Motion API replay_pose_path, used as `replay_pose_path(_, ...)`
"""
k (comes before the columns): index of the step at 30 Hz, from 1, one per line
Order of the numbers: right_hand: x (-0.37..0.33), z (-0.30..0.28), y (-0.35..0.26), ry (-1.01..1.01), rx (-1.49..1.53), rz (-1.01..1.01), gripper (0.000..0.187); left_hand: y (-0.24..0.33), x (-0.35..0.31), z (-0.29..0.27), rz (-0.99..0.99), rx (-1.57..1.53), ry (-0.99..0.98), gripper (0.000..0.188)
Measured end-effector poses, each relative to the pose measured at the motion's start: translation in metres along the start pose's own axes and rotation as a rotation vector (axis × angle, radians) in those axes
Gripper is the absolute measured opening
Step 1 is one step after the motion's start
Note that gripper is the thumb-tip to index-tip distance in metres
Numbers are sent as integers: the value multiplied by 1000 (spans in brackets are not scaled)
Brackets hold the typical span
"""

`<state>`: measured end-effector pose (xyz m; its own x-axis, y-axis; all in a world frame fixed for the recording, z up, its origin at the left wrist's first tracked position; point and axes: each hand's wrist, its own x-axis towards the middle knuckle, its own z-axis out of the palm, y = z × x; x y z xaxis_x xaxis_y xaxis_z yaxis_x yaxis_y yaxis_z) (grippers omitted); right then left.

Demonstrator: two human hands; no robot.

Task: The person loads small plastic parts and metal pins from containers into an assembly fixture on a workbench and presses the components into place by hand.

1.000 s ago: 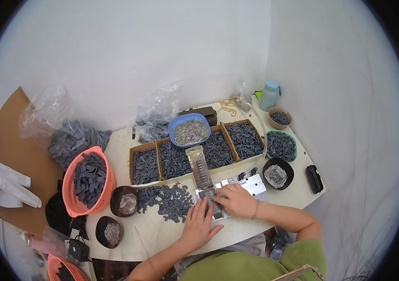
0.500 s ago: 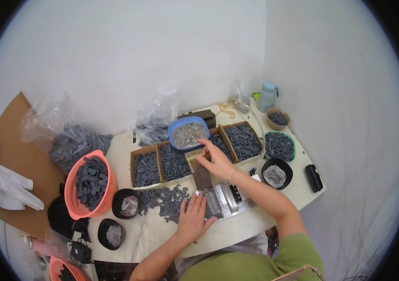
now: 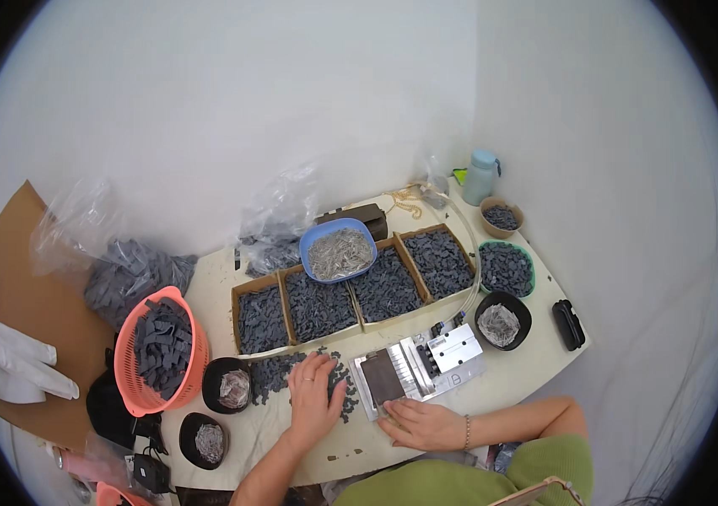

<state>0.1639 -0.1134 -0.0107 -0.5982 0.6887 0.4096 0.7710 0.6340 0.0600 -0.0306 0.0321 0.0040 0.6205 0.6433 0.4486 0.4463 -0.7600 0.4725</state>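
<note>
A metal jig with a white block at its right end lies at the middle of the table. In its left part sits a flat dark brown plate. My right hand rests at the jig's near edge, fingers stretched out toward the plate's near end; whether they press on it is hard to see. My left hand lies spread left of the jig, fingertips over loose dark grey pieces. Nothing shows in its grasp.
Behind stands a divided cardboard tray of grey pieces, with a blue basin of metal bits on it. Black bowls and a coral basket stand left. A black bowl, green bowl and bottle stand right.
My right hand has come down and nearer from above the jig, and the raised plate now lies flat. My left hand has moved left, off the jig to the loose pieces.
</note>
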Motion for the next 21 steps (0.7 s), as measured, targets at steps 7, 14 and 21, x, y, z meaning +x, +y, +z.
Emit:
replay_pose_path(7,2,2,-8,-61,-188,-28,39,5,-10,-3,60,34,-39,37)
replay_pose_path(14,16,-5,43,269,-45,13,23,5,-28,7,123,4,-30,32)
replay_pose_path(21,89,15,132,410,448,564,57,40,-29,41,357,227,-100,26)
